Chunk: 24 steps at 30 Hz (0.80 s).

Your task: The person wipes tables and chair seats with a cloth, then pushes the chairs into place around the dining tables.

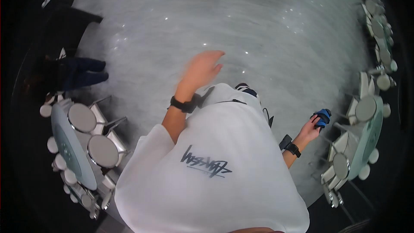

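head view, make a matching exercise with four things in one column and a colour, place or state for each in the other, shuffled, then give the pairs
Things:
1. left hand
2. blue-and-black object
3. shirt
4. floor

Descriptions:
a. grey and shiny
b. in the grip of the right hand
c. white
d. raised in front of the body, nothing seen in it

Pairs: 1-d, 2-b, 3-c, 4-a

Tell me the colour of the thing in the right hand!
The thing is blue and black, as the head view shows.
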{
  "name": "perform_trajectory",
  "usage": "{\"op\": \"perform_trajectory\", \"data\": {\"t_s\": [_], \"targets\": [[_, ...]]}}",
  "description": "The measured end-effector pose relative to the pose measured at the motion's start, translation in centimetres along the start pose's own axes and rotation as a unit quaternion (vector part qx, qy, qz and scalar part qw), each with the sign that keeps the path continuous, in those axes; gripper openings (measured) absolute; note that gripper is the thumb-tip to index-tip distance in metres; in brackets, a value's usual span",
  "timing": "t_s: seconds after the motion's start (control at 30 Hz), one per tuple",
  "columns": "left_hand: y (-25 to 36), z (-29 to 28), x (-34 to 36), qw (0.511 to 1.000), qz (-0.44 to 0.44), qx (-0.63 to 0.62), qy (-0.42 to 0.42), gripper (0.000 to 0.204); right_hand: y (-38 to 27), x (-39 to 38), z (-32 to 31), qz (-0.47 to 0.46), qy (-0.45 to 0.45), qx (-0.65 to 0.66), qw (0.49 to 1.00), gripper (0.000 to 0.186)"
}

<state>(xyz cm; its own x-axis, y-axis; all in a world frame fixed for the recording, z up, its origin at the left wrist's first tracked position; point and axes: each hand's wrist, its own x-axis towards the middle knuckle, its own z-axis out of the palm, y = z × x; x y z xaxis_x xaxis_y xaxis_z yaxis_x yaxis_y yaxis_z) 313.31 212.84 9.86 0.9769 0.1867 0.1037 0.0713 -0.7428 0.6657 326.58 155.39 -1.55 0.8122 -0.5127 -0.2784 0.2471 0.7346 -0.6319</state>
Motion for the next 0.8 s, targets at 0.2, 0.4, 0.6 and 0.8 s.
{"op": "perform_trajectory", "data": {"t_s": [0.2, 0.4, 0.6, 0.8], "targets": [[-2.6, 1.6, 3.5, 0.996, -0.084, 0.029, 0.014, 0.041, 18.0, 7.7, 10.0, -0.138, -0.219, -0.549, 0.794, 0.026], [-5.2, 3.6, 7.6, 0.962, -0.229, 0.097, 0.11, 0.024, 33.3, 5.3, 26.9, 0.041, -0.534, -0.6, 0.595, 0.044], [-2.2, 1.9, 3.2, 0.842, -0.413, 0.105, 0.331, 0.03, 52.3, -1.6, 40.8, 0.044, -0.655, -0.459, 0.599, 0.047], [1.4, 4.8, -4.4, 0.671, -0.589, 0.064, 0.447, 0.044, 69.7, -12.7, 45.8, -0.023, -0.628, -0.511, 0.586, 0.055]]}}
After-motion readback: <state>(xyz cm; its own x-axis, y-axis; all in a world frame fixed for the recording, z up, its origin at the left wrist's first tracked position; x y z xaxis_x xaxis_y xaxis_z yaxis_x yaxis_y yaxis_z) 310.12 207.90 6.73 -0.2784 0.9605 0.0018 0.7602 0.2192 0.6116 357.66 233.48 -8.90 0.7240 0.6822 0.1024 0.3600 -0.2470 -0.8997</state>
